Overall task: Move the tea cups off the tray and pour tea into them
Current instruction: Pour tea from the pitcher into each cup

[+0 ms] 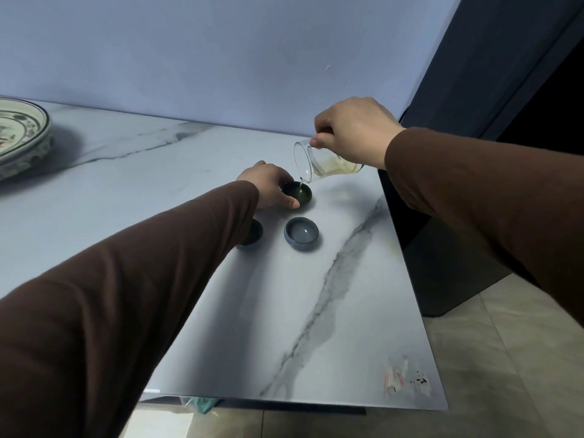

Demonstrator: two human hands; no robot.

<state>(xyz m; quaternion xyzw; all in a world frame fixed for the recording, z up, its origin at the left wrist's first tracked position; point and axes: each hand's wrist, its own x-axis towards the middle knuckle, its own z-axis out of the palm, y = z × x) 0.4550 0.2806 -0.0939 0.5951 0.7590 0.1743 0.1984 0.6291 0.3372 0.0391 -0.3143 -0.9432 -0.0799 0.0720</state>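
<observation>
The right hand (354,131) has its grip closed around a tilted clear glass pitcher (319,161), pouring pale tea into a dark green cup (298,192) steadied by the left hand's (268,183) fingers on the white marble desk (316,311), far of a blue-grey cup (301,233).

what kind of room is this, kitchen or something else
Probably a home dining or tea corner, though I can't be sure. A marble-look table stands against a plain wall, a painted ceramic plate sits on display, and small tea cups are being filled from a glass pitcher. No stove or sink is in view.

No readable text — faint marks on table (407,379) corner illegible.
</observation>
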